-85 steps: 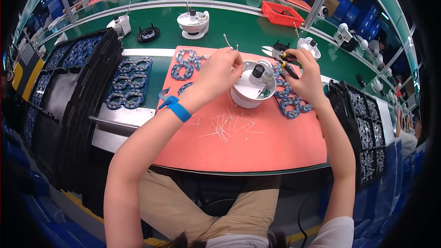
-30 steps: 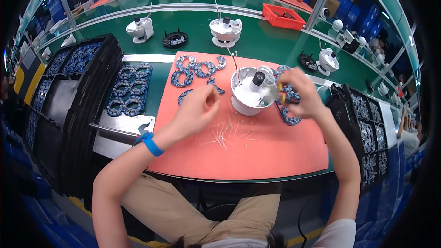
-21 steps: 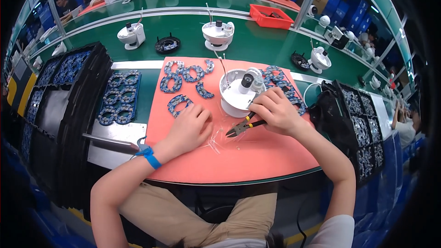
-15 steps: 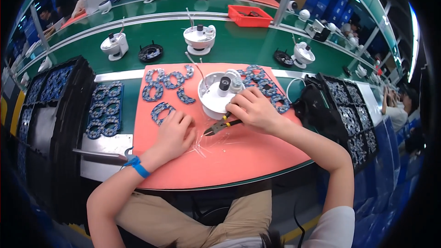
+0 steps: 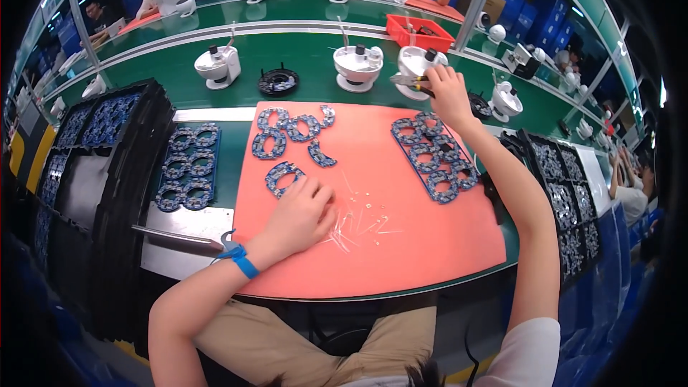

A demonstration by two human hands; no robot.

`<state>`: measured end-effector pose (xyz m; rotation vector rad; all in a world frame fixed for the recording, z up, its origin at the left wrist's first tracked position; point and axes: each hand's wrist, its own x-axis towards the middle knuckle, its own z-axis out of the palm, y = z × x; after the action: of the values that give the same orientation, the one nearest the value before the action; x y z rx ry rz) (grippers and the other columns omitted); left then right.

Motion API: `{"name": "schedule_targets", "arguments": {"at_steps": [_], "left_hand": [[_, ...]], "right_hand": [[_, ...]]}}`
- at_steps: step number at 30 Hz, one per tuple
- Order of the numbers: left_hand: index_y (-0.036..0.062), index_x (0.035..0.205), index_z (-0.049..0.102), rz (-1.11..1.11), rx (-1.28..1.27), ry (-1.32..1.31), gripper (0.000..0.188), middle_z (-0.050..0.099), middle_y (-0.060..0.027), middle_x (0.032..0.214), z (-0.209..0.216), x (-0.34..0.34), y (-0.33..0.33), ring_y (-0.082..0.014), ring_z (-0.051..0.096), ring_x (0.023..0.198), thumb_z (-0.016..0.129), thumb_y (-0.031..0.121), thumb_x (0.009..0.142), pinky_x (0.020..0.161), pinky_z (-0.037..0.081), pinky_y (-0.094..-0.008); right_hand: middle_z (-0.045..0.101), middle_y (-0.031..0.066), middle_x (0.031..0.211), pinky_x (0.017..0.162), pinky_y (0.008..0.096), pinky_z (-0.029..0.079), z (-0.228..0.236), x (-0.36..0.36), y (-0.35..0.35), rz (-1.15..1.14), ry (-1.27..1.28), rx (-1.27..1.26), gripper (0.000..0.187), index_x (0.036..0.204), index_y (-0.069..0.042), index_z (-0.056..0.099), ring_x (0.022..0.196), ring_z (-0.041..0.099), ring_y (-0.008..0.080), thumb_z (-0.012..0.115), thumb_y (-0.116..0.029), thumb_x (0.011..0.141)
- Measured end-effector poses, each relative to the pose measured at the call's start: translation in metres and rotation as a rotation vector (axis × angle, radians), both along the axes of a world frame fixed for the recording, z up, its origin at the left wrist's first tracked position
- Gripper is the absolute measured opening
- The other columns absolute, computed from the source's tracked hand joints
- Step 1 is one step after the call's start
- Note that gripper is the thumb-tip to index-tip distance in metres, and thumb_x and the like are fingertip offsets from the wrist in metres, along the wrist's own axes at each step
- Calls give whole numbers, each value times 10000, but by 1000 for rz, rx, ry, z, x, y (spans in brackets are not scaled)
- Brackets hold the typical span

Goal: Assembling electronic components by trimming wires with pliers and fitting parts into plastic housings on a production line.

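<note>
My right hand (image 5: pixel 450 94) reaches to the green bench and grips diagonal cutting pliers (image 5: pixel 411 81) with yellow and black handles. Just behind the pliers stands a white camera housing (image 5: pixel 416 61) with a black lens; whether my fingers also touch it is hidden. My left hand (image 5: pixel 302 215) rests on the pink mat (image 5: pixel 401 258), fingers loosely bent and slightly apart, with nothing seen in them. Beside its fingertips lies a ring-shaped blue circuit board (image 5: pixel 282 178). Thin clear strips (image 5: pixel 351 229) and tiny bits are scattered to its right.
More circuit boards (image 5: pixel 430 150) lie on the mat and on the left (image 5: pixel 188 168). Other white housings (image 5: pixel 358 66) and a black round part (image 5: pixel 278 82) stand on the green bench. Black trays (image 5: pixel 107 193) flank me. Behind are a red bin (image 5: pixel 423 31) and people.
My right hand has moved forward and right, pliers still in it. The white housing has gone from the mat to the green bench. The left hand stays on the mat.
</note>
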<state>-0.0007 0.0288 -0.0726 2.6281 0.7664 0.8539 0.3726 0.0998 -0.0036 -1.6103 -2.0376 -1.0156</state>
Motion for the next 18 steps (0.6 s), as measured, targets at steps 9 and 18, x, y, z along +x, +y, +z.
{"name": "schedule_targets", "arguments": {"at_steps": [9,18], "left_hand": [[39,915,551,6,19,-32,169,488,-126,884,-8,0,3,-307,512,853,633,124,793,729,437,-406],[23,901,527,7,26,-48,174,488,-137,859,-8,0,4,-306,503,843,615,123,789,727,428,-410]], "right_hand": [[538,73,970,741,406,390,-40,22,32,-129,118,-42,316,991,-92,554,960,530,277,704,-145,718],[557,93,1040,865,406,390,-26,-34,66,100,99,-121,425,1047,-68,527,1036,533,284,730,-112,677]]}}
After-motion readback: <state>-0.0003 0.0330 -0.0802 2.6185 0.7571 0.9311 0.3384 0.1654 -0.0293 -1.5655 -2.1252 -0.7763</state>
